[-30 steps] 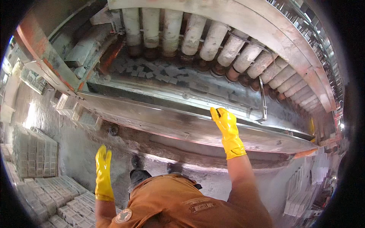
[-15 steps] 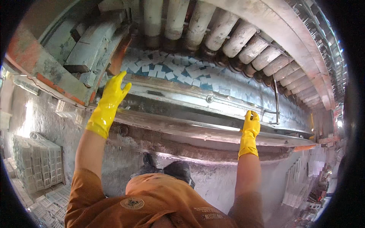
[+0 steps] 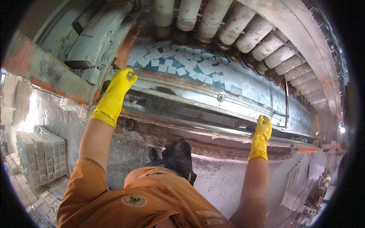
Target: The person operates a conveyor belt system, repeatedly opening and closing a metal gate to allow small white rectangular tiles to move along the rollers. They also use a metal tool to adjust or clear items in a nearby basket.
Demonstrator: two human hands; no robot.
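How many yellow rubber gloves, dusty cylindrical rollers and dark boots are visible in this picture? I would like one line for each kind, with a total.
Yellow rubber gloves: 2, on the left hand and the right hand
Dusty cylindrical rollers: about 12; the far ones blur together
Dark boots: 1
Total: about 15

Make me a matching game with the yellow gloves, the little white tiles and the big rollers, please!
Things:
1. left hand in a yellow rubber glove
2. right hand in a yellow rubber glove
3. small white square tiles
4. thick dusty grey rollers

Places:
A. lined up in a row at the top
B. scattered on the blue belt
C. raised near the metal edge, upper left
D. resting on the metal rail, right side

Pairs: 1-C, 2-D, 3-B, 4-A
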